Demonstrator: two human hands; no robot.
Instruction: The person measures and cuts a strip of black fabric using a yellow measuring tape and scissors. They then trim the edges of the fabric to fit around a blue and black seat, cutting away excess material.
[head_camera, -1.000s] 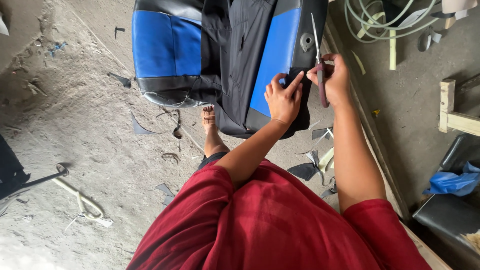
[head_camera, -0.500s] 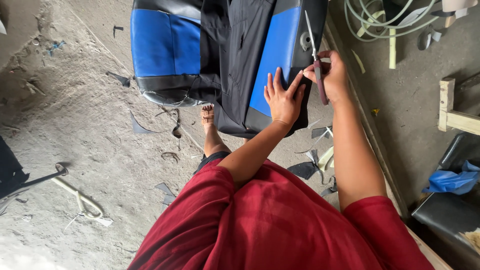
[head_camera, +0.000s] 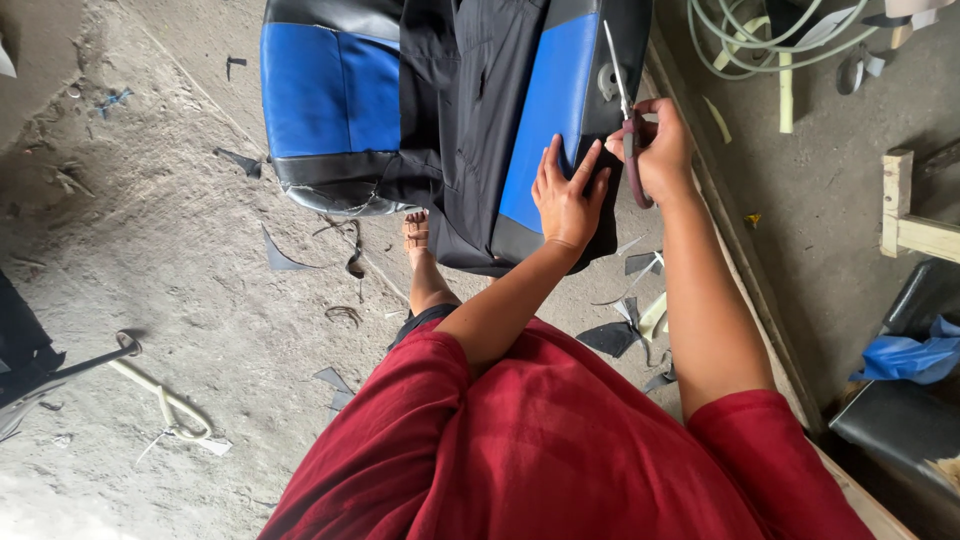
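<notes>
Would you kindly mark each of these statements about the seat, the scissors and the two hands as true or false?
1. The right hand holds scissors with dark red handles. True.
2. The left hand rests flat on the blue panel of the car seat. True.
3. The seat cover is red and white. False: it is blue and black.
4. The scissors lie on the floor beside the seat. False: they are held up at the seat's edge, blades pointing away from the person.
5. Dark offcuts lie on the concrete floor. True.
</notes>
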